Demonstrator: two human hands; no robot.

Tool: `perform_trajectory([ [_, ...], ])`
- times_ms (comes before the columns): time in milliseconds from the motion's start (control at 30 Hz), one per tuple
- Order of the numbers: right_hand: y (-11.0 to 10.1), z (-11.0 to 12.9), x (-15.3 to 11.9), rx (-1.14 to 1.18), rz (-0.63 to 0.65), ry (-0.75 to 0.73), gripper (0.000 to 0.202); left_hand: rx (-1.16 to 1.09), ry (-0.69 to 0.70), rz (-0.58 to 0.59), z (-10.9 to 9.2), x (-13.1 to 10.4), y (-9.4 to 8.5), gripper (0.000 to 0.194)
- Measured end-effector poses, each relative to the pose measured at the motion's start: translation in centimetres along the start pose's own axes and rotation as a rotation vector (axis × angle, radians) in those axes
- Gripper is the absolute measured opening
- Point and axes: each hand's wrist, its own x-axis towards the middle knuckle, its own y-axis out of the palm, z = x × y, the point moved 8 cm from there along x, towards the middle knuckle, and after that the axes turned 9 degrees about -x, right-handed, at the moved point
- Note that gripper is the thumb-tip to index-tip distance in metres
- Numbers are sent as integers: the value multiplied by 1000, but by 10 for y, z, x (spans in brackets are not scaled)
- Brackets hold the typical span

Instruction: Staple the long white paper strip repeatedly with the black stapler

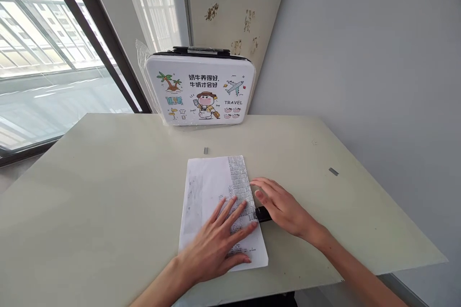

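My left hand [219,240] lies flat with fingers spread on a white printed sheet of paper [212,172], which may be a stack. Dense rows of silvery marks that look like staples [239,175] run down the paper's right edge. A black stapler [263,214] meets that edge, its rear end hidden beneath my right hand [284,204]. The fingers of this hand stretch out toward the paper's edge, with the thumb apart below them. Whether the palm presses on the stapler, I cannot tell.
A small grey staple strip [206,150] lies beyond the paper, and another similar strip [333,171] is at the right. A white cartoon-printed case [201,88] in clear plastic stands at the pale table's [108,192] back edge. A wall borders the right side.
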Motion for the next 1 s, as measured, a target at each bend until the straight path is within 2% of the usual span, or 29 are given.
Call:
perform_trajectory([
  [333, 9, 0, 1, -150, -35, -6, 52, -37, -2, -65, -2, 9, 3, 63],
  [567, 12, -2, 2, -209, -32, 29, 52, -61, -8, -88, -4, 11, 4, 72],
  [833, 15, -2, 3, -272, -16, 49, 53, -69, -2, -86, -5, 12, 6, 71],
  [1000, 16, 1, 3, -326, -49, 27, 52, -74, -4, -95, -6, 12, 4, 72],
])
